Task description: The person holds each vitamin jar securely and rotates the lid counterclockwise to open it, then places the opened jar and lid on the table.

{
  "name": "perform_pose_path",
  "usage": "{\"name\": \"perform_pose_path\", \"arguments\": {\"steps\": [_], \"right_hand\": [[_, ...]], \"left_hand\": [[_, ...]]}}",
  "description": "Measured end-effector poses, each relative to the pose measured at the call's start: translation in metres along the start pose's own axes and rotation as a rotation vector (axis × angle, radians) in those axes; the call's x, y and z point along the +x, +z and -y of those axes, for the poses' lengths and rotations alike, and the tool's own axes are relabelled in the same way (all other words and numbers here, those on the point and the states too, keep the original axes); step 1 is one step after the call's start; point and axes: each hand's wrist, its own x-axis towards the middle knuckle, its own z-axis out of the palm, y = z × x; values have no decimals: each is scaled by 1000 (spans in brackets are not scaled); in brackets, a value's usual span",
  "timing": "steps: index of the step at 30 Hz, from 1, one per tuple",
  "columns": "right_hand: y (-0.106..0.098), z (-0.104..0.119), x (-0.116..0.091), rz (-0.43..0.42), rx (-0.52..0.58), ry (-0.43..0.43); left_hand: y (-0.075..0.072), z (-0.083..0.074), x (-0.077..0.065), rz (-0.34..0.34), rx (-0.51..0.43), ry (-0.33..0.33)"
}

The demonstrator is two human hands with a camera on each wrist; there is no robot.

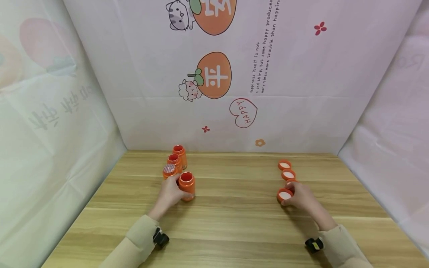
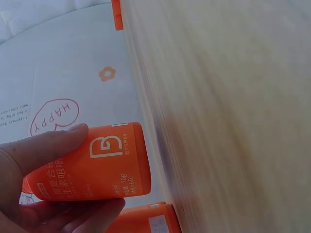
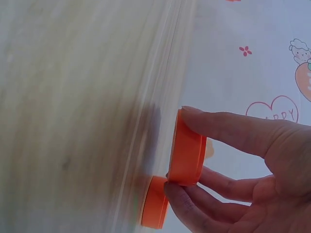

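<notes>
My left hand (image 1: pixel 171 192) grips an upright orange bottle (image 1: pixel 187 188) with no lid on, thumb on one side and fingers on the other. White print and a logo show on this bottle (image 2: pixel 104 162) in the left wrist view. Just beyond stands another orange bottle (image 1: pixel 169 170) with a patterned seal over its mouth. On the right, my right hand (image 1: pixel 301 196) pinches an orange lid (image 1: pixel 285 195) by its rim, its white inner face up. The right wrist view shows the lid (image 3: pixel 187 149) between thumb and fingertips, close over the wooden table, a second lid (image 3: pixel 155 203) beside it.
Behind the sealed bottle stand two orange bottles with open mouths, a nearer one (image 1: pixel 174 160) and a farther one (image 1: pixel 180 154). Two lids (image 1: pixel 288 174) (image 1: pixel 284 165) lie white side up beyond my right hand. A printed white sheet (image 1: pixel 161 123) rises at the wooden table's (image 1: pixel 234 208) back edge.
</notes>
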Motion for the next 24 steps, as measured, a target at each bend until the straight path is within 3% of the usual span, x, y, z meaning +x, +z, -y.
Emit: {"name": "perform_pose_path", "arguments": {"steps": [7, 24], "right_hand": [[-3, -8, 0, 46, -15, 76], [-10, -16, 1, 72, -7, 123]], "left_hand": [[-2, 4, 1, 9, 4, -4], [-11, 13, -1, 22, 33, -11]]}}
